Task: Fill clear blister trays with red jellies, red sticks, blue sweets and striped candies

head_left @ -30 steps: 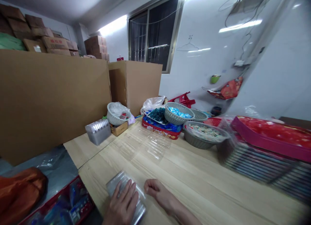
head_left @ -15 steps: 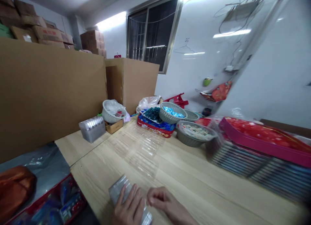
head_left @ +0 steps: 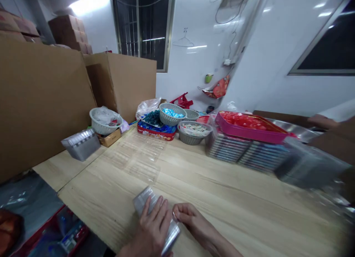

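Observation:
A stack of clear plastic trays (head_left: 145, 199) lies slantwise on the wooden table near its front. Across the top of it rests my left hand (head_left: 155, 223), its fingers laid over the plastic and holding the stack down. My right hand (head_left: 191, 222) is closed in a pinch at the stack's right edge. Something small and shiny shows at those fingertips, too little to name. Beyond the hands, several thin clear trays (head_left: 144, 170) lie flat on the table.
Another clear stack (head_left: 83, 146) stands at the left beside a white basket (head_left: 97, 122). At the back are a red tin (head_left: 166, 136) of blue packets and a grey basket (head_left: 191, 138). Stacked cases (head_left: 230, 148) bear a pink tray (head_left: 249, 133). A person's arm (head_left: 324, 120) shows at right.
The view has swung to the right, so the background sits further left. My right hand's fingertips have come up against the stack's edge. My left hand stays on the stack.

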A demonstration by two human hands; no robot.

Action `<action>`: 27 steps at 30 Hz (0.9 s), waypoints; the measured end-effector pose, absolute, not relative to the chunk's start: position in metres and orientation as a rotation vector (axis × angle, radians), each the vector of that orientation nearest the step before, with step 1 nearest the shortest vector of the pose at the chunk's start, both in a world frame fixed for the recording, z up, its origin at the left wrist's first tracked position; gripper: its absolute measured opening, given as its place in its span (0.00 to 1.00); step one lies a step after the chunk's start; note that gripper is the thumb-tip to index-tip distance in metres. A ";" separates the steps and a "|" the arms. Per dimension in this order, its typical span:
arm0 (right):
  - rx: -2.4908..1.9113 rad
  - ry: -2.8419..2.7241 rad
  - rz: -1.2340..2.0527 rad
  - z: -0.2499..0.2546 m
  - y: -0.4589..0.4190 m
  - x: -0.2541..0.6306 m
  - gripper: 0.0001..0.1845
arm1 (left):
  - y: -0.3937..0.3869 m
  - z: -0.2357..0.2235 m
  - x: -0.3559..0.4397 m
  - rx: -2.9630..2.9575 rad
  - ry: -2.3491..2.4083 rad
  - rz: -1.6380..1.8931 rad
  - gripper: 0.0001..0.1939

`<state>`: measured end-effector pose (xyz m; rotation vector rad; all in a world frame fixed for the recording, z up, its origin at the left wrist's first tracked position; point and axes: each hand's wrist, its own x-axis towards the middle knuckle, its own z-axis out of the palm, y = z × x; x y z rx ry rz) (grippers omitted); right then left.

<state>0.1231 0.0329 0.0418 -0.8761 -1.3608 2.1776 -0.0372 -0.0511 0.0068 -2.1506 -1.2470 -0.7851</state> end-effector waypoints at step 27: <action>-0.817 -1.662 2.037 0.053 0.029 0.152 0.20 | -0.071 0.044 -0.020 -2.424 -1.460 -0.558 0.37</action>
